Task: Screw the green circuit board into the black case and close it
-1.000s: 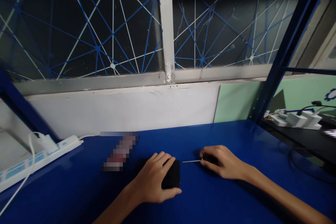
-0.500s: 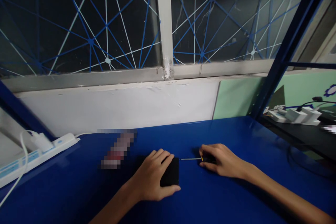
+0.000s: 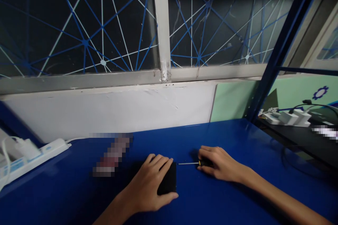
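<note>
A flat black rectangular box [image 3: 169, 180] lies on the blue tabletop, partly covered by my left hand [image 3: 151, 182]. The fingers of that hand lie across its top and far edge, with the thumb along the near edge. In my right hand [image 3: 215, 161] is a screwdriver [image 3: 188, 163], its black and yellow handle pinched between thumb and fingers. The thin metal shaft points left, level with the table, and its tip is at or very near the box's right side. Whether the tip touches a screw there is too small to tell.
A white power strip [image 3: 49, 153] with a plugged-in adapter and cable lies at the left. Behind my left hand is a blurred-out long item [image 3: 113, 154]. Blue rack posts [image 3: 277, 52] frame the table [image 3: 224, 200]. More chargers [image 3: 293, 117] sit on a black surface at right.
The view has turned slightly right, so everything sits a little further left. Both hands keep their holds on the box and the screwdriver.
</note>
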A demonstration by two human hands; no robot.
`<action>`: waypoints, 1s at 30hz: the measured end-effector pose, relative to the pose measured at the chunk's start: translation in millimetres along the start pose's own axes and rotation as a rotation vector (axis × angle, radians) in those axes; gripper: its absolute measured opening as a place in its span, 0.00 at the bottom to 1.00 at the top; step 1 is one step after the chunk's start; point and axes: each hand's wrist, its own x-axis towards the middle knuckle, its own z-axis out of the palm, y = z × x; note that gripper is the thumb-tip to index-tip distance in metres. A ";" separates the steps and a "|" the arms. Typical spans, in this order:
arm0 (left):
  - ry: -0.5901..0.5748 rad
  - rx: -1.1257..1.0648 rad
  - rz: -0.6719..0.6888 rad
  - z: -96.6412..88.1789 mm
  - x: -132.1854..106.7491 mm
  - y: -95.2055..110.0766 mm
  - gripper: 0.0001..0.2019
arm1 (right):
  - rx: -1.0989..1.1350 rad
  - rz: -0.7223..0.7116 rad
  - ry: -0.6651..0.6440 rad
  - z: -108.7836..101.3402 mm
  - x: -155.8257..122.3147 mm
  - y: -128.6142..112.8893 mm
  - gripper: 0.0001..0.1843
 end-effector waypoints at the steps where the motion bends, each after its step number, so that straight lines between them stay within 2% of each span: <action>1: -0.012 -0.001 0.005 -0.6 0.2 1.0 0.38 | 0.008 0.001 -0.002 -0.5 0.1 -0.3 0.05; 5: -0.058 0.018 0.047 -3.0 1.0 7.9 0.35 | -0.013 0.016 -0.005 -4.8 0.7 -0.9 0.03; 9: -0.025 0.031 0.097 0.2 0.8 13.7 0.31 | -0.037 0.026 0.009 -9.3 1.0 -1.0 0.03; 30: -0.023 0.036 0.117 5.2 2.8 14.9 0.36 | 0.034 -0.034 0.027 -16.4 -0.3 0.3 0.06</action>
